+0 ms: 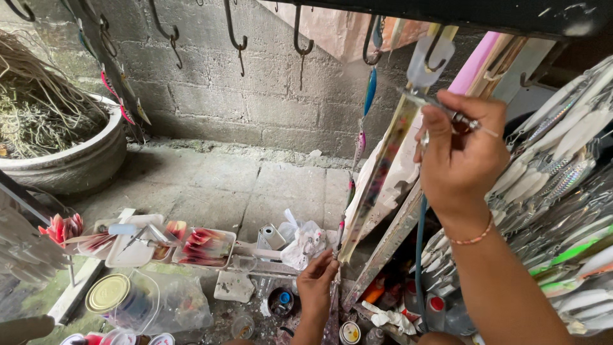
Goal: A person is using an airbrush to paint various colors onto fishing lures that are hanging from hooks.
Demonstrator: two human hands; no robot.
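A long, slim, shiny fishing lure [377,172] hangs from a dark hook [438,50] under a black rail. It slants down to the left. My left hand [317,284] pinches its lower tip. My right hand [461,156] is raised beside the lure's upper end and grips a small metal airbrush [447,110], its nozzle pointing left at the lure. A blue hose [420,246] drops from under that hand.
Several empty hooks [235,33] hang along a grey block wall. Many finished silvery lures [562,172] hang at right. White trays [137,246] with red pieces, a clear lidded tub [128,300] and paint jars [348,332] sit below. A stone basin [83,160] stands at left.
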